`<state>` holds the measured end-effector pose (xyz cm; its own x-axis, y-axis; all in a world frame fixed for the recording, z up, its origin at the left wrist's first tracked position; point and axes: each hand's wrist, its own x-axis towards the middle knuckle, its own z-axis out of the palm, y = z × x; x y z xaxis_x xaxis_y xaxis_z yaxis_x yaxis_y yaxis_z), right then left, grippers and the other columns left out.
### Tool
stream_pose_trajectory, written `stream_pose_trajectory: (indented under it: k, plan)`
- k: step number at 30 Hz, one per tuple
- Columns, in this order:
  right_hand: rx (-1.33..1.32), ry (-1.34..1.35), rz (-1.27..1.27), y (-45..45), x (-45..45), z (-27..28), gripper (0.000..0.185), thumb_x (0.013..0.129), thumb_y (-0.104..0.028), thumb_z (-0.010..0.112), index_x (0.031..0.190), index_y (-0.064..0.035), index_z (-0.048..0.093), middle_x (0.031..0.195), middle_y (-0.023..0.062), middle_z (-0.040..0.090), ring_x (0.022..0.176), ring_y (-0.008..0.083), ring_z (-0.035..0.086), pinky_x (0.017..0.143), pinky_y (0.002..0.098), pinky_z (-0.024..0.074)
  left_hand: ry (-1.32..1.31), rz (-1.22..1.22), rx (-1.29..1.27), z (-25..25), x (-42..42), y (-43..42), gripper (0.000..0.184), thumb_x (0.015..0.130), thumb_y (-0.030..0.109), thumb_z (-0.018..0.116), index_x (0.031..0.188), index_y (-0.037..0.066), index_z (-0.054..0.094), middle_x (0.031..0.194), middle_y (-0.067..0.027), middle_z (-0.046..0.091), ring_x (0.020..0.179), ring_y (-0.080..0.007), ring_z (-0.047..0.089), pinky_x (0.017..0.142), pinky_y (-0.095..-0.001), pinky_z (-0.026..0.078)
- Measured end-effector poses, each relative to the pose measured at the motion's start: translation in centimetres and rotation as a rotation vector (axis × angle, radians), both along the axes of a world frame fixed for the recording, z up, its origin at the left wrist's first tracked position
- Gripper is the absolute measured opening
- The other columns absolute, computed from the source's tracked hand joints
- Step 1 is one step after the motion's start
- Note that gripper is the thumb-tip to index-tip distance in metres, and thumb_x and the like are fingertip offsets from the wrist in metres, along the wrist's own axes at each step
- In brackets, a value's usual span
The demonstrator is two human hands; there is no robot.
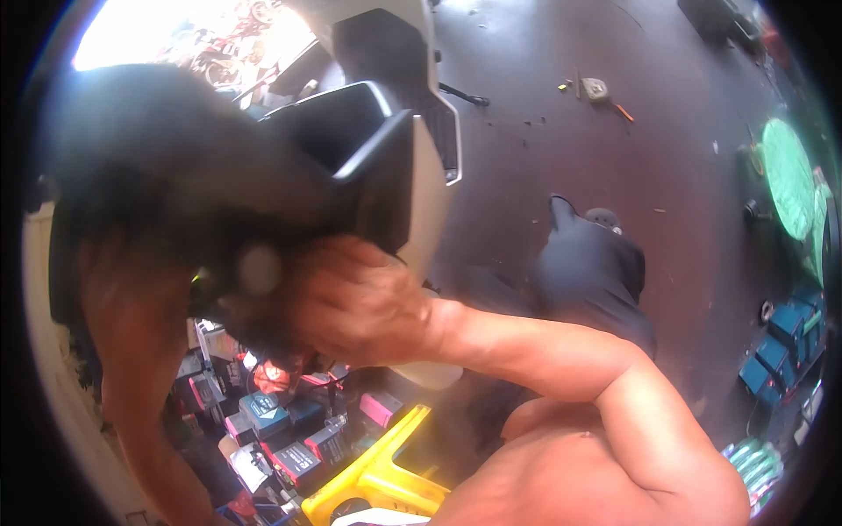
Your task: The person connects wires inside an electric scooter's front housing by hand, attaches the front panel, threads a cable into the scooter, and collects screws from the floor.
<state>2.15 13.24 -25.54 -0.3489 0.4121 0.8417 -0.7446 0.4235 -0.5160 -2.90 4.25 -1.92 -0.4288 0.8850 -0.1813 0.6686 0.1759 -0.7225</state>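
While your right hand (360, 302) is resting half-curled against the black vehicle body (386, 188), its hold unclear, your left forearm (145, 377) is reaching into shadow; left hand state: cannot tell. One body is occupying upper left, long axis running roughly sideways, front end indeterminate. One yellow plastic frame (377, 478) is showing below. Several overlapping boxes (294, 458) are hiding their contents.

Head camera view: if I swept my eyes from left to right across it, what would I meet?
The person's bare left forearm → a small teal box → the person's bare right hand → a small off-white object on the dark floor → a large, oval, light-green object.
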Motion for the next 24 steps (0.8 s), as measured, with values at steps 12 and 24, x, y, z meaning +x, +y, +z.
stream_pose_trajectory:
  k: [12,24]
  plan:
    - [0.122,-0.067,0.062,1.6,1.1,0.8,0.017,0.070,-0.012,0.071,0.085,-0.0049,0.064,0.098,0.0126,0.065,0.101,0.0307,0.064,0.096,0.0444,0.0484,0.050,-0.047,0.019,-0.9,0.6,1.5,0.027,0.064,0.001,0.063,0.089,0.006,0.073,0.085,-0.0153,0.059,0.089,-0.0367,0.056,0.085,-0.0486,0.042]
    - [0.232,-0.395,0.002,2.3,1.2,4.2,0.031,0.081,-0.009,0.068,0.111,-0.0034,0.063,0.101,0.0137,0.064,0.086,0.0328,0.062,0.076,0.0396,0.0483,0.012,-0.172,0.101,-0.4,-0.3,0.1,0.015,0.070,0.014,0.064,0.084,0.009,0.069,0.079,-0.0069,0.057,0.088,-0.0273,0.057,0.096,-0.0461,0.044]
